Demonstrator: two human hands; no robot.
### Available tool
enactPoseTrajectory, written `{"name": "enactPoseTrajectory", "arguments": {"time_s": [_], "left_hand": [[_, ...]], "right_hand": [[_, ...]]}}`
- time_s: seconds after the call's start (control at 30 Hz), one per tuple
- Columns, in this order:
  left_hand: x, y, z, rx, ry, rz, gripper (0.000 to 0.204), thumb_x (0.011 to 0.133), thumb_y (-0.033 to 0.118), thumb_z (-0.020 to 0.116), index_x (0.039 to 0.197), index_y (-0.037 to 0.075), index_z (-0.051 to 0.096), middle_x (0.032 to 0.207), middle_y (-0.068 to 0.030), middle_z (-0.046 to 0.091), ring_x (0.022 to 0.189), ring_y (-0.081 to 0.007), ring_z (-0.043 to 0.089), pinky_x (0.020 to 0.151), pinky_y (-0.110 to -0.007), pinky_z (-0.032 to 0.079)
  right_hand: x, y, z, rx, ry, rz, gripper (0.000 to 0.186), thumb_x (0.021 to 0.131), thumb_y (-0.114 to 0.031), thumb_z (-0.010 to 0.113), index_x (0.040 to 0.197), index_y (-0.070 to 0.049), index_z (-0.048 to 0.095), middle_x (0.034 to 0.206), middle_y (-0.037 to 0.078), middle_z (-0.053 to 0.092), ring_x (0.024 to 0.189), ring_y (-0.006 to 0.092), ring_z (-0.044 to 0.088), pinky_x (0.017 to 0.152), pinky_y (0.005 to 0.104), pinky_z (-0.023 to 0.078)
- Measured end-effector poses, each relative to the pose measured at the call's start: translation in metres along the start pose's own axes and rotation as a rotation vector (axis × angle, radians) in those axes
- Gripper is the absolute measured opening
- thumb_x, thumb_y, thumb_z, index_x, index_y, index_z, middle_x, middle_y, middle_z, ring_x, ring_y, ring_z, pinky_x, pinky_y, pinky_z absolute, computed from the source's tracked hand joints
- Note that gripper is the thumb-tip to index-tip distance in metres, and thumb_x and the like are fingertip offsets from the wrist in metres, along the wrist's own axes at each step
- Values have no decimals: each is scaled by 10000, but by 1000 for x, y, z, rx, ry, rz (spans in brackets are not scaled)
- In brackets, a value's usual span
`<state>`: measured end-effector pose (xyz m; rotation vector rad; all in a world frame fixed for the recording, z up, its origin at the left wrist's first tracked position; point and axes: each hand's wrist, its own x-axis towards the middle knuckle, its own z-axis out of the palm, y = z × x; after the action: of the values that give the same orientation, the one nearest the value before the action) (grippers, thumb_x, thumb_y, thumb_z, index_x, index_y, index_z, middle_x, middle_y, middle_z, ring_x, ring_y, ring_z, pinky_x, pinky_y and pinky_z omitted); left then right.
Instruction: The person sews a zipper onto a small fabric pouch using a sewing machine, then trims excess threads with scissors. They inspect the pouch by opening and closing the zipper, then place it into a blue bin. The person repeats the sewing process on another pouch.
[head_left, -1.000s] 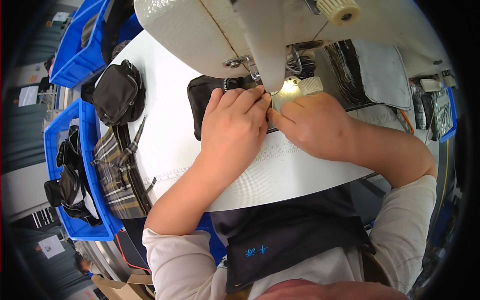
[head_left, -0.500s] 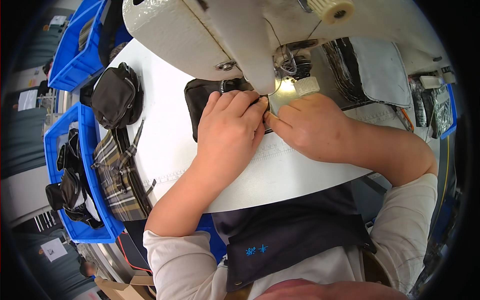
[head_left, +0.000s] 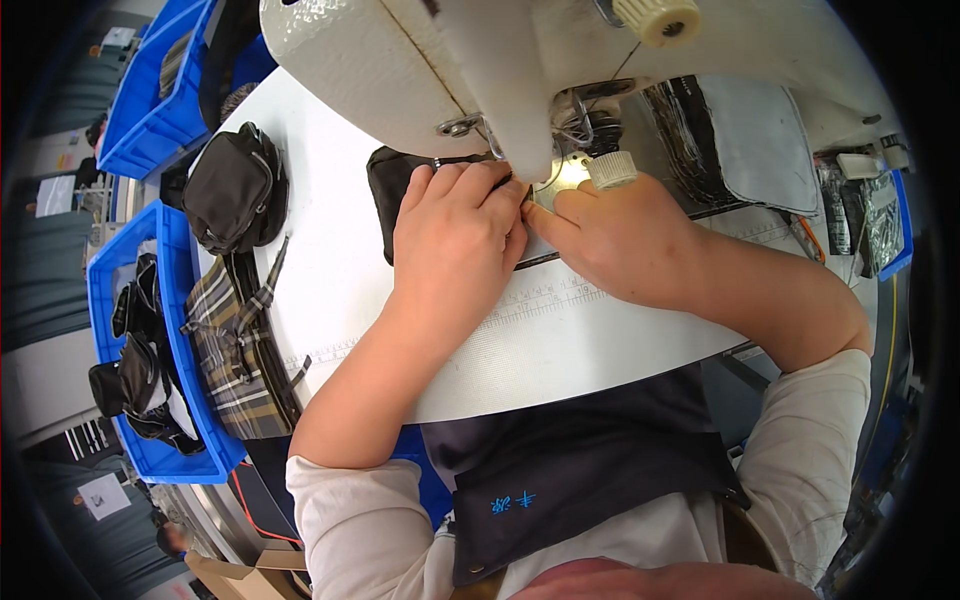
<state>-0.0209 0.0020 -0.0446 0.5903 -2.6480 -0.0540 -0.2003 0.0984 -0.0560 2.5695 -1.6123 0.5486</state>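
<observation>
Under the head of a white sewing machine (head_left: 400, 70) lies a dark fabric piece with a zipper (head_left: 388, 185), perhaps part of a pouch. My left hand (head_left: 455, 225) rests over it, with fingers bent and pressed down on its right part near the needle. My right hand (head_left: 625, 235) pinches the same piece's edge from the right, its thumb and forefinger close to my left fingertips. The pinched edge is mostly hidden by my fingers. A lamp lights the metal needle plate (head_left: 567, 178) just beyond my hands.
At left on the white table (head_left: 330, 250) sits a finished-looking dark pouch (head_left: 232, 190); plaid fabric (head_left: 235, 350) hangs over the edge. Blue bins (head_left: 215, 440) with dark pouches stand beyond. Stacked dark and grey fabric pieces (head_left: 765, 145) lie right, near an orange-handled tool (head_left: 808, 240).
Both hands and the dark fabric have shifted slightly away from me, toward the needle. Both hands keep their hold.
</observation>
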Motion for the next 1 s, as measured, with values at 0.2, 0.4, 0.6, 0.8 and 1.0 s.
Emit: {"name": "enactPoseTrajectory", "arguments": {"time_s": [0.2, 0.4, 0.6, 0.8, 1.0], "left_hand": [[-1, -2, 4, -51, 18, -43, 203, 735, 85, 734, 935, 80, 702, 973, -38, 670, 971, -242, 635, 870, -408, 486], [0, -1, -5, -49, -20, 1, 247, 713, 60, 764, 956, 95, 734, 1066, -55, 709, 961, -254, 668, 777, -358, 551], [1, -3, -6, -23, 0, 46, 253, 701, 38, 764, 946, 96, 739, 1041, -50, 706, 941, -254, 670, 762, -348, 560], [-1, -1, -5, -27, -40, -18, 246, 707, 37, 761, 942, 103, 741, 1017, -19, 705, 904, -229, 667, 728, -328, 560], [-2, 2, -5, -22, -24, -47, 249, 722, 43, 754, 963, 104, 733, 1016, -2, 702, 893, -213, 659, 722, -317, 559]], "right_hand": [[-1, 2, 3, -4, 20, -9, 173, 780, -113, 651, 937, -43, 642, 785, 51, 630, 705, 219, 671, 613, 352, 534], [-2, 0, 2, -26, 26, -37, 144, 780, -124, 644, 899, -44, 639, 760, 46, 625, 683, 207, 661, 595, 344, 525], [-2, 0, 1, -30, 30, -33, 143, 784, -129, 640, 899, -45, 638, 755, 44, 623, 667, 200, 655, 581, 336, 520], [-2, 0, 1, -37, -2, -16, 159, 802, -129, 633, 934, -41, 643, 759, 44, 623, 681, 200, 659, 596, 334, 523], [-1, 0, 1, -37, -15, -8, 183, 809, -123, 636, 969, -37, 650, 776, 42, 633, 714, 203, 672, 616, 328, 530]]}}
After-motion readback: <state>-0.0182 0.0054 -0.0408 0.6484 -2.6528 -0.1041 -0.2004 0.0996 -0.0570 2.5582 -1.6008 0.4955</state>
